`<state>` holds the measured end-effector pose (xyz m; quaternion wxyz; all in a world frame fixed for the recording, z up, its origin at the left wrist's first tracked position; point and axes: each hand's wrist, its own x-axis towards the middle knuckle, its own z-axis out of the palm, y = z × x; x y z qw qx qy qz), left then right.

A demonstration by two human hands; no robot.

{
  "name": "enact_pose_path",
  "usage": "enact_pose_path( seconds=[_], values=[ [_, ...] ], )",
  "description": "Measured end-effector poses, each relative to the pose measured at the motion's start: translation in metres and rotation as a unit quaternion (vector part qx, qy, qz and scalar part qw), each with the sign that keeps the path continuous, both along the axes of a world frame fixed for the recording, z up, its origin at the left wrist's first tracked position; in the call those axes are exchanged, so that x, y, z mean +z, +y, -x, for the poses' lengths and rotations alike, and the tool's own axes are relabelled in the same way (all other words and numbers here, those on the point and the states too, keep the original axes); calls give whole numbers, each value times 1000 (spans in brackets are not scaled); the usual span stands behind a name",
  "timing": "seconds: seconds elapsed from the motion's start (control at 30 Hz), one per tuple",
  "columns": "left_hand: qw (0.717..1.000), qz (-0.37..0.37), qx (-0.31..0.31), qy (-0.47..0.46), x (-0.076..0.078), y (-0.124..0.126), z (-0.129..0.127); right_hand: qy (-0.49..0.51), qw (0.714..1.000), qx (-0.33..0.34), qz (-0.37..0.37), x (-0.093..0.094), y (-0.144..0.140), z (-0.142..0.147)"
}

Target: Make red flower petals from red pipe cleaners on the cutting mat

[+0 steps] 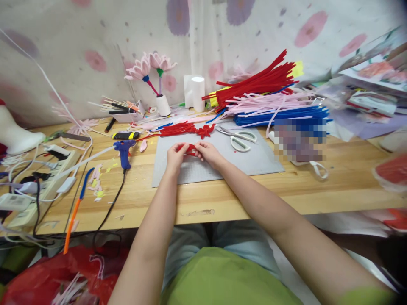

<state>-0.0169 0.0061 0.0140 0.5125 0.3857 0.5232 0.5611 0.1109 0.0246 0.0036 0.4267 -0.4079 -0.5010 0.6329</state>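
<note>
Both my left hand (176, 155) and right hand (206, 153) have a closed grip on a red pipe cleaner (190, 148) mid-bend over the grey mat (254, 159); next, I judge, a tighter twist.

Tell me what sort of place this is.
Most likely a home craft table: piles of pipe cleaners, a blue glue gun, scissors and finished pink flowers surround the grey mat.

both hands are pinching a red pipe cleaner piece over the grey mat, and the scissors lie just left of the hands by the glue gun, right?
Not quite. The left hand and right hand do pinch the red pipe cleaner piece over the grey mat, but the scissors lie to the right of the hands, on the mat. The blue glue gun is on the left. The head view shows this.
</note>
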Motion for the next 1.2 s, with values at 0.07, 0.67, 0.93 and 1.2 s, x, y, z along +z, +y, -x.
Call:
enact_pose_path(
  seconds=[0.07, 0.67, 0.93, 1.2],
  values=[
    [997, 12, 14, -71, 2, 0, -1, 7, 1000, -28, 0, 0, -1, 5],
    [960, 124, -108, -228, 10, -5, -4, 17, 985, 24, -171, 6, -14, 10],
    [977, 104, -75, -173, 9, -5, -16, -12, 984, -14, -179, 4, -16, 14],
    [997, -71, -4, 40, -1, -6, -8, -81, 986, 22, -144, 9, -4, -5]
  ],
)
